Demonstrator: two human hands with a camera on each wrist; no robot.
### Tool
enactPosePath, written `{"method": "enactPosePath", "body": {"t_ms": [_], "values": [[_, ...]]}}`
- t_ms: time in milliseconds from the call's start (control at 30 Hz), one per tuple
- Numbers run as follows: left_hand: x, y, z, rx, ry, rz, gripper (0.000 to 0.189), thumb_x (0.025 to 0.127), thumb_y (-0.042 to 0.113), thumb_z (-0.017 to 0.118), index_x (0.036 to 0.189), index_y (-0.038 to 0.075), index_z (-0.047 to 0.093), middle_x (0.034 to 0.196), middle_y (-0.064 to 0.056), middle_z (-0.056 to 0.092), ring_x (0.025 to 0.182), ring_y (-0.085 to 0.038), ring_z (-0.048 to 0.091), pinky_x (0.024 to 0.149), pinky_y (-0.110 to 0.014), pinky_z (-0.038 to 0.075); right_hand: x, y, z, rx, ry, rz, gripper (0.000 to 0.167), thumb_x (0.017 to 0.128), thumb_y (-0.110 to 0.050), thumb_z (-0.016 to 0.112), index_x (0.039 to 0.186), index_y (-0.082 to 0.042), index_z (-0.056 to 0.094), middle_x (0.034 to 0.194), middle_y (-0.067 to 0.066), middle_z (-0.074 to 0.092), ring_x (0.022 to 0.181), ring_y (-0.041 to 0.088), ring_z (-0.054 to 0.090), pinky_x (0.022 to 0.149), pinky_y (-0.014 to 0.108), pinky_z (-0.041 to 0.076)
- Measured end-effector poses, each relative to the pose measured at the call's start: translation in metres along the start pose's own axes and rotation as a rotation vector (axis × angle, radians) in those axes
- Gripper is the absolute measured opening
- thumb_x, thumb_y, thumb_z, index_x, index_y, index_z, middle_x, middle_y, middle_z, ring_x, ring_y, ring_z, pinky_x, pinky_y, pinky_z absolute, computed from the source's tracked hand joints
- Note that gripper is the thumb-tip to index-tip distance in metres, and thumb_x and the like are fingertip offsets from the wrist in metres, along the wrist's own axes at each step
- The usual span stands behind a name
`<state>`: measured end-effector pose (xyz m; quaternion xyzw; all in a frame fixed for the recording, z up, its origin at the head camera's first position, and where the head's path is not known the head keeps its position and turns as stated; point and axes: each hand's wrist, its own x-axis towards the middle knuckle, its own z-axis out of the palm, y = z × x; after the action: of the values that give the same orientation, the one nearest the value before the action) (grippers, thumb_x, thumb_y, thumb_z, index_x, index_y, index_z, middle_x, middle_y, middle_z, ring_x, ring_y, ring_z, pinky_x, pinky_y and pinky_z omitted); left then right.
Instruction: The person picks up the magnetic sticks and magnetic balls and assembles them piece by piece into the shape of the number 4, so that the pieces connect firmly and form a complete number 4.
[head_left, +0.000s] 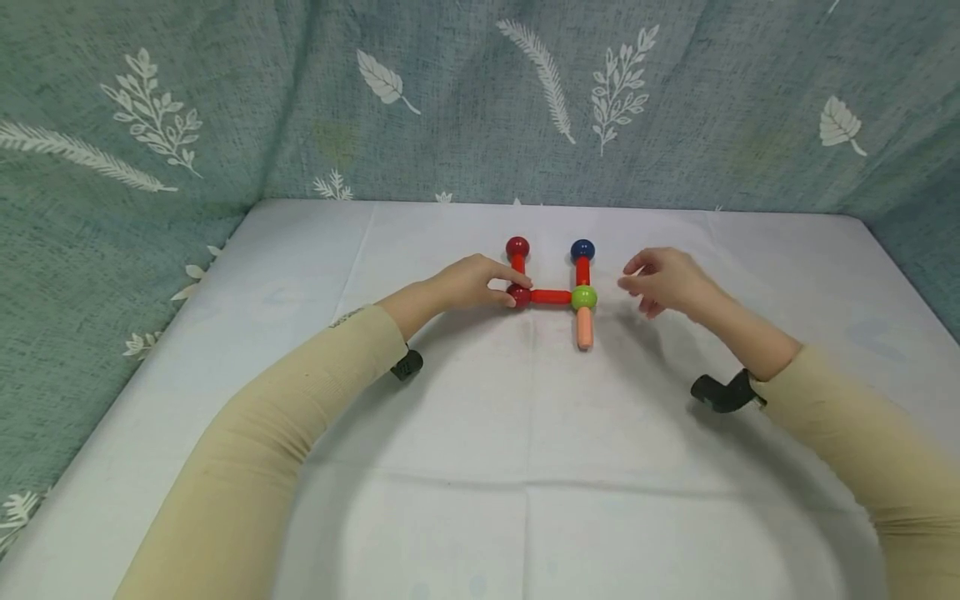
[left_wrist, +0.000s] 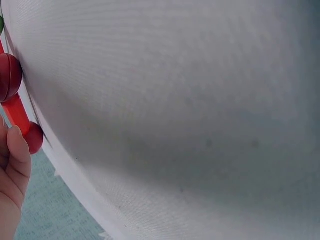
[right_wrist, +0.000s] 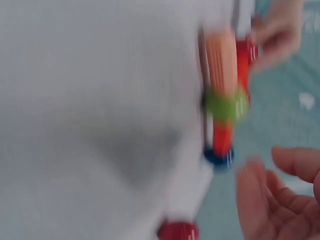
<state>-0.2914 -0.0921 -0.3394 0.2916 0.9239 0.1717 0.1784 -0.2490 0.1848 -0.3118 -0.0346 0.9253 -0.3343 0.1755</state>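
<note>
An H-like assembly of wooden rods and balls lies on the white cloth. It has a red ball (head_left: 517, 247), a dark red ball (head_left: 519, 295), red rods (head_left: 551, 297), a green ball (head_left: 584, 297), a blue ball (head_left: 582, 250) and a salmon rod (head_left: 585, 328). My left hand (head_left: 476, 283) pinches the dark red ball between thumb and forefinger. To the right of the assembly, my right hand (head_left: 671, 283) is raised, apart from it, fingers loosely bent and holding nothing. The right wrist view is blurred.
White cloth (head_left: 480, 517) covers the table, with shallow creases. A blue-green leaf-patterned curtain (head_left: 450, 100) hangs behind it and along the left. At the right wrist view's bottom edge, a red rounded piece (right_wrist: 177, 231) is partly cut off. Black wrist cameras (head_left: 723, 393) hang beneath both forearms.
</note>
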Motion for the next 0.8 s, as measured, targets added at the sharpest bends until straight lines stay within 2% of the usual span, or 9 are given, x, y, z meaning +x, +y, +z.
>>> {"method": "enactPosePath", "body": {"t_ms": [67, 100, 167, 233, 300, 467, 600, 800], "values": [[0.0, 0.0, 0.0, -0.001, 0.001, 0.003, 0.041, 0.085, 0.023, 0.066, 0.125, 0.027, 0.058, 0.13, 0.0, 0.054, 0.119, -0.017, 0.047, 0.102, -0.037, 0.035, 0.003, 0.005, -0.015, -0.157, 0.115, -0.064, 0.033, 0.091, -0.018, 0.055, 0.116, 0.004, 0.053, 0.1, 0.023, 0.058, 0.073, 0.027, 0.058, 0.063, 0.035, 0.051], [0.0, 0.0, 0.0, -0.002, -0.001, 0.002, 0.041, 0.085, 0.022, 0.066, 0.125, 0.027, 0.058, 0.13, 0.0, 0.054, 0.119, -0.017, 0.047, 0.102, -0.037, 0.035, 0.005, 0.009, -0.022, -0.216, 0.147, -0.079, 0.034, 0.091, -0.018, 0.055, 0.117, 0.004, 0.053, 0.103, 0.025, 0.057, 0.08, 0.03, 0.057, 0.066, 0.038, 0.051], [0.0, 0.0, 0.0, -0.002, -0.004, 0.001, 0.041, 0.085, 0.022, 0.066, 0.125, 0.027, 0.058, 0.13, 0.0, 0.054, 0.118, -0.017, 0.047, 0.102, -0.036, 0.035, 0.01, 0.017, -0.032, -0.282, 0.165, -0.093, 0.037, 0.09, -0.018, 0.056, 0.121, 0.003, 0.052, 0.11, 0.027, 0.054, 0.095, 0.037, 0.051, 0.074, 0.045, 0.047], [0.0, 0.001, -0.001, -0.001, -0.005, 0.004, 0.041, 0.085, 0.022, 0.066, 0.125, 0.027, 0.058, 0.13, 0.0, 0.054, 0.118, -0.016, 0.047, 0.102, -0.036, 0.035, 0.016, 0.027, -0.038, -0.308, 0.134, -0.078, 0.042, 0.09, -0.02, 0.056, 0.126, 0.001, 0.049, 0.118, 0.029, 0.048, 0.104, 0.041, 0.044, 0.08, 0.051, 0.043], [0.0, 0.001, -0.001, -0.001, -0.008, 0.001, 0.041, 0.085, 0.022, 0.066, 0.125, 0.027, 0.058, 0.13, 0.0, 0.054, 0.117, -0.016, 0.047, 0.101, -0.036, 0.036, 0.021, 0.035, -0.04, -0.304, 0.085, -0.057, 0.046, 0.09, -0.023, 0.057, 0.129, -0.001, 0.047, 0.124, 0.029, 0.044, 0.105, 0.042, 0.045, 0.082, 0.05, 0.044], [0.0, 0.002, -0.001, -0.004, -0.012, -0.004, 0.041, 0.085, 0.023, 0.066, 0.125, 0.027, 0.058, 0.13, 0.0, 0.054, 0.117, -0.016, 0.047, 0.101, -0.036, 0.036, 0.028, 0.049, -0.035, -0.203, 0.001, -0.023, 0.048, 0.089, -0.023, 0.059, 0.131, -0.004, 0.045, 0.126, 0.026, 0.042, 0.101, 0.037, 0.049, 0.08, 0.043, 0.048], [0.001, 0.002, -0.001, -0.005, -0.014, -0.015, 0.042, 0.085, 0.023, 0.066, 0.125, 0.028, 0.057, 0.13, 0.001, 0.054, 0.117, -0.016, 0.047, 0.102, -0.036, 0.035, 0.03, 0.052, -0.031, -0.153, 0.011, -0.024, 0.045, 0.09, -0.019, 0.056, 0.131, -0.003, 0.046, 0.125, 0.026, 0.043, 0.108, 0.037, 0.04, 0.082, 0.042, 0.044], [0.002, 0.003, -0.002, 0.023, -0.025, -0.02, 0.041, 0.085, 0.023, 0.066, 0.125, 0.028, 0.058, 0.131, 0.0, 0.053, 0.117, -0.017, 0.047, 0.102, -0.038, 0.035, 0.031, 0.052, -0.029, -0.13, 0.034, -0.031, 0.042, 0.091, -0.016, 0.054, 0.129, -0.001, 0.046, 0.123, 0.026, 0.043, 0.108, 0.037, 0.04, 0.084, 0.043, 0.043]]}}
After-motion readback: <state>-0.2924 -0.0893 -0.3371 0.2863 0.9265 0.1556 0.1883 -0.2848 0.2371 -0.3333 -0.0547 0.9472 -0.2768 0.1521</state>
